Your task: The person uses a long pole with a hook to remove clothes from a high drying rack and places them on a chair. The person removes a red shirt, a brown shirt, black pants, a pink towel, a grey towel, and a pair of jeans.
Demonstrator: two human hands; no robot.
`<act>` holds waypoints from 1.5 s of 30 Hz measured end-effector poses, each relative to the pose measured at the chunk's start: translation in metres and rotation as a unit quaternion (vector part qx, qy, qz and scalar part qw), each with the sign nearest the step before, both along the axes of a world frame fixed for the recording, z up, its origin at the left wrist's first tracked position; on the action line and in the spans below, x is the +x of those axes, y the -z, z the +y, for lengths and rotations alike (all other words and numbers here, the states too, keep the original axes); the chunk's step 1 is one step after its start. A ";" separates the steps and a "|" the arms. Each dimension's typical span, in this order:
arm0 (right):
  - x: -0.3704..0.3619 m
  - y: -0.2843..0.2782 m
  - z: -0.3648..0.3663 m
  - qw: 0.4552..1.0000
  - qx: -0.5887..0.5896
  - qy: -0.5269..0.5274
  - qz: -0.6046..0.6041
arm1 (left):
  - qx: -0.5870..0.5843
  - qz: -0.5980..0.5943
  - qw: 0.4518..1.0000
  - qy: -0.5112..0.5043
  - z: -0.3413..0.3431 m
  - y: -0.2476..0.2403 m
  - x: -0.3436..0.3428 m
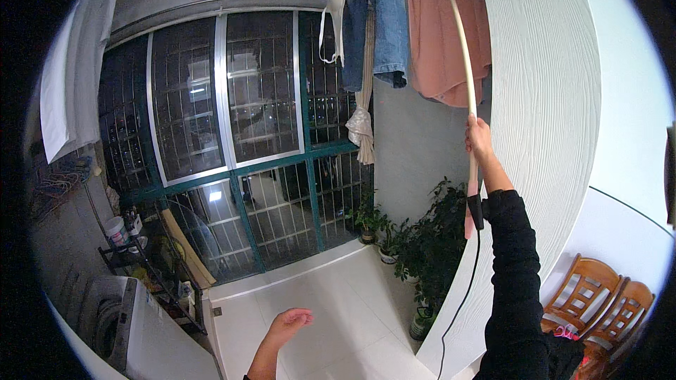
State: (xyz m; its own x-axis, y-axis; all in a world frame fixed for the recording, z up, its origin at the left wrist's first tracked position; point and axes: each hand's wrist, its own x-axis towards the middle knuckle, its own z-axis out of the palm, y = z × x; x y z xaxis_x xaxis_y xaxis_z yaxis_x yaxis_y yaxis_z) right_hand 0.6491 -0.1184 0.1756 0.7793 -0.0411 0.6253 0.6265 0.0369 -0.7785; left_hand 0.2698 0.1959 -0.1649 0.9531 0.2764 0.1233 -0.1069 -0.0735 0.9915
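Observation:
My right hand (479, 138), raised at the right, is wrapped round a long, thin, cream-coloured pole (463, 42). The pole runs up past the top edge, in front of a hanging salmon-pink towel (443, 28); its upper end is out of view. Below the hand its lower end (470, 229) is pink. A black piece with a cable (475, 274) hangs by my right wrist. Low in the middle, my left hand (290, 325) has its fingers curled together, with nothing visible in them, above the pale tiled floor. Blue jeans (389, 21) and a white strapped garment (336, 7) hang beside the towel.
Barred windows (260, 91) with green frames span the back. A washing machine (151, 331) and a black shelf rack (169, 274) stand at left. Potted plants (429, 239) line the right, beside a white textured partition (546, 98). Wooden chairs (584, 292) are at lower right.

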 end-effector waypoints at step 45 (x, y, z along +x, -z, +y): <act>-0.453 0.382 -0.141 0.971 -0.097 0.165 0.146 | -0.048 -0.196 0.979 -0.010 -0.133 -0.150 0.010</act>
